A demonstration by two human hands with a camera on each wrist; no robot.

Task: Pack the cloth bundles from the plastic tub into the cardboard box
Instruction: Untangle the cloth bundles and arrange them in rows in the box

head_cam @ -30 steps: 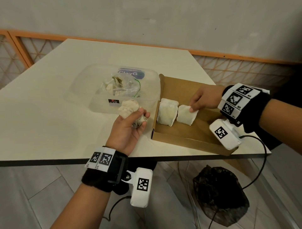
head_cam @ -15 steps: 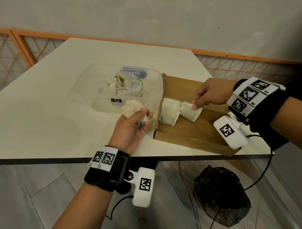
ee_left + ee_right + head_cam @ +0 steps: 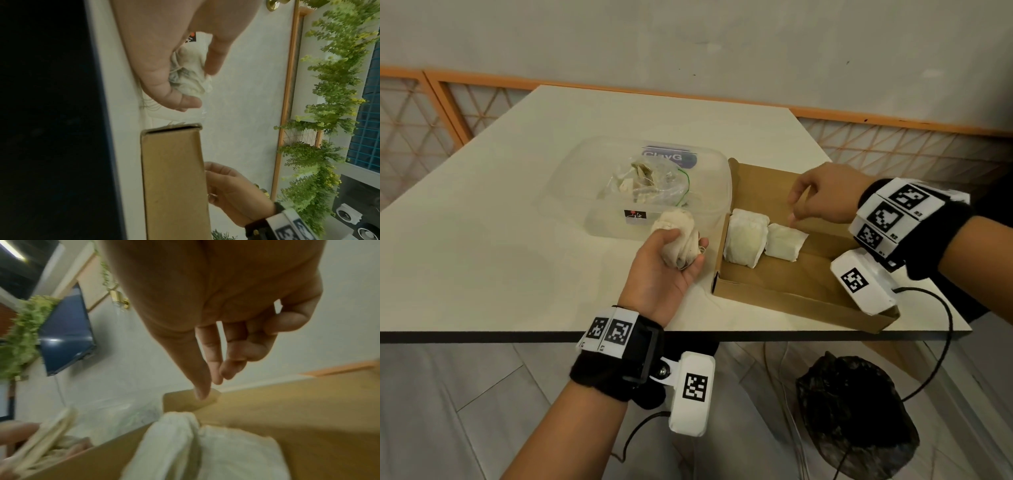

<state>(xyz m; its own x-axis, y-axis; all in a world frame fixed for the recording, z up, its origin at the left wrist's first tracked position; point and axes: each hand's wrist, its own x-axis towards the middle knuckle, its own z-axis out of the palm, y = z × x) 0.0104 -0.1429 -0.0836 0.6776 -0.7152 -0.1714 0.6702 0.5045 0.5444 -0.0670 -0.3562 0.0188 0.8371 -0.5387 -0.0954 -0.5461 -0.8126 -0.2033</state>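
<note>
A: What sits around your work, from the left of the frame?

B: On the cream rectangular table [image 3: 482, 246], the clear plastic tub [image 3: 709, 192] stands left of centre, with a crumpled transparent bag of cloth scraps [image 3: 650, 185] inside. Just right of it is the shallow brown cardboard box [image 3: 784, 291]; its near-left wall stands between your left hand and the packed bundles. Lower right, under the table edge, a black plastic bag [image 3: 856, 418] lies on the floor.

A: And the bundles against your grip?

B: Your left hand [image 3: 667, 270], centre of the frame, has fingers and thumb curled round a crumpled off-white cloth bundle [image 3: 681, 240], held just before the tub's near wall and beside the box's left corner. Two folded white cloth bundles [image 3: 763, 238] lie side by side, touching, in the box's left end. Your right hand [image 3: 822, 198] hovers above the right-hand one, fingers loosely bent, holding nothing, tips close over it.
</note>
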